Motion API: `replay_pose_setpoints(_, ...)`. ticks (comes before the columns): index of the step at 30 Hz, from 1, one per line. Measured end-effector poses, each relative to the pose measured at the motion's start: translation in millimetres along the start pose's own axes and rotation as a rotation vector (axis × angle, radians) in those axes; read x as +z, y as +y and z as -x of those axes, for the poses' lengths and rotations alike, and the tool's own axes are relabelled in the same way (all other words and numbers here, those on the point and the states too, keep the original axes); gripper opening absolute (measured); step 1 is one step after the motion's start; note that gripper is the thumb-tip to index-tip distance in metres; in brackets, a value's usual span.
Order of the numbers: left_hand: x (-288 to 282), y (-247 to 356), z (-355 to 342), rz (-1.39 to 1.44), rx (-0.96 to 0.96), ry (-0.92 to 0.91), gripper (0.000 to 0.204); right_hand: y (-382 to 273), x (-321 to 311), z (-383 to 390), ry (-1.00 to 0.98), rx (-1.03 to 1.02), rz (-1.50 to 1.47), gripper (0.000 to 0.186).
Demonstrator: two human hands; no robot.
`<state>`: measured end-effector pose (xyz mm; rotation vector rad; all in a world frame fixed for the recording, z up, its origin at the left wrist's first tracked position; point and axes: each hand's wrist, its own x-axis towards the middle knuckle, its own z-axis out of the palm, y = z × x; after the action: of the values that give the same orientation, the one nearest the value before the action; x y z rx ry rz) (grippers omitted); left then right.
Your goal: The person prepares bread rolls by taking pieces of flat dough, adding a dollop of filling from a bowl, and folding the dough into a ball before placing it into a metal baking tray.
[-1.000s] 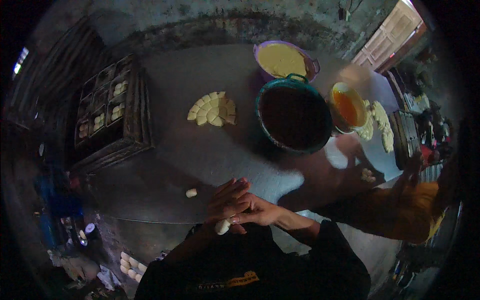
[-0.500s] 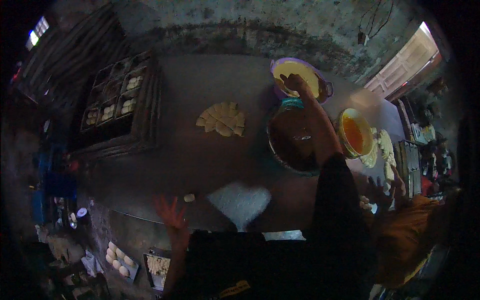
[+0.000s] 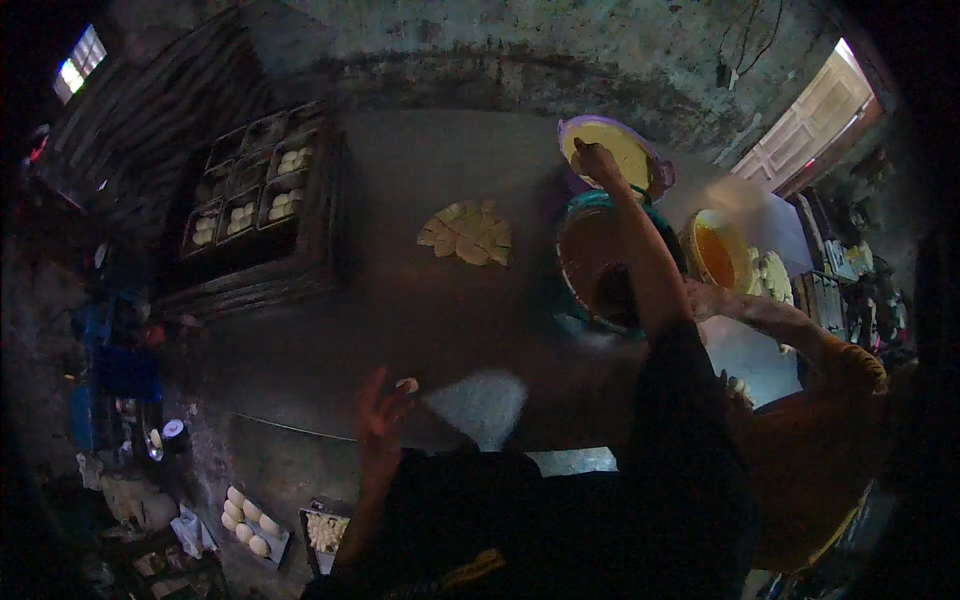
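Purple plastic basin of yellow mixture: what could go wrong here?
With the right hand at the purple plastic basin, the forearm crosses the round teal tub and might knock it. The co-worker's bare arm is close, so they could bump. The left hand might nudge the small pale dough piece off the grey table.

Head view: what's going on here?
A person stands at a dark tabletop, right hand over a round purple tub of pale yellow mixture. The left hand, fingers spread, is at a small, pale, rounded dough piece; whether they touch is unclear. A fan of pale cut dough pieces lies farther back. Another person's hand comes in from the right, beside a round green tub.
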<state>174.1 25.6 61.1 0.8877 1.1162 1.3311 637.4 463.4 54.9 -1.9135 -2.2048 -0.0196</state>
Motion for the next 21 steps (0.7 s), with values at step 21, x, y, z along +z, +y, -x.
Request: replay_pose_setpoints(21,-37,-3,-26,-0.132,0.125,-0.166,0.023,-405,-49,335,0.064,-0.286,-0.569,0.042)
